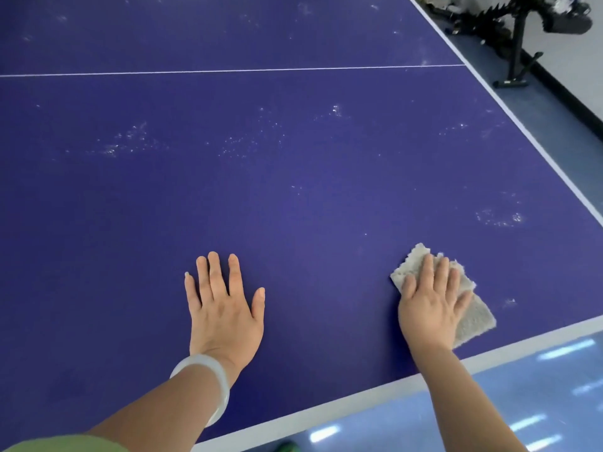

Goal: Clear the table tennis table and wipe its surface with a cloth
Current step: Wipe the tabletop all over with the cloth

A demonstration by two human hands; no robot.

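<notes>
Right hand lies flat with fingers straight, pressing a fuzzy grey rectangular cloth at 4 o'clock on the dusty blue table tennis table, left hand splayed flat, holding nothing.

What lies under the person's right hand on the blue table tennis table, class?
A shaggy grey cloth lies flat under the right hand, on the blue table tennis table. Its edges show around the hand; its middle and the table surface beneath it are covered.

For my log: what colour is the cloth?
Light grey-beige and fluffy; the head view shows the cloth under the right hand.
</notes>
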